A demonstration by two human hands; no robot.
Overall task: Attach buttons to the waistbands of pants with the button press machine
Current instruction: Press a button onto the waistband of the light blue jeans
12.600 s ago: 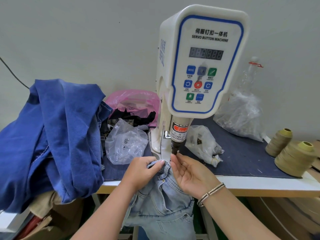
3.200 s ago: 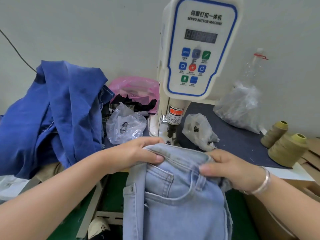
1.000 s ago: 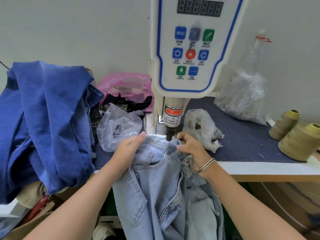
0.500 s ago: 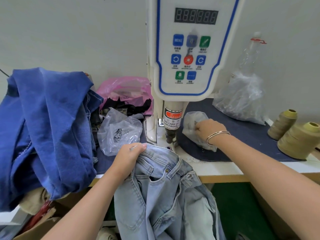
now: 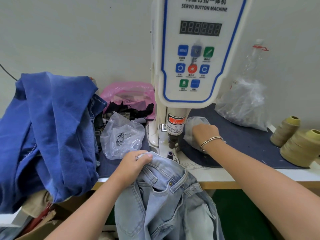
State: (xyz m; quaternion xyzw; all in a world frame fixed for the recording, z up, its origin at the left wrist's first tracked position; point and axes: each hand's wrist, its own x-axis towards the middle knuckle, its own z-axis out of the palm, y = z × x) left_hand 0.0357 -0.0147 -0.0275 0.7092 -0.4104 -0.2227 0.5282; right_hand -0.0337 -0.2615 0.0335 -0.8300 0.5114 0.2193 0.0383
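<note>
Gripping the waistband of the light jeans at the table edge, the left hand bunches the denim at 7 o'clock from the machine's lower post. The right hand reaches into a clear bag at 3 o'clock of the press head; its fingers are hidden, so its grasp cannot be told. The machine, its top cut off, reads "SERVO BUTTON MACHINE"; a label says "TAKE CARE OF YOUR FINGER". Another clear bag's contents are unclear.
</note>
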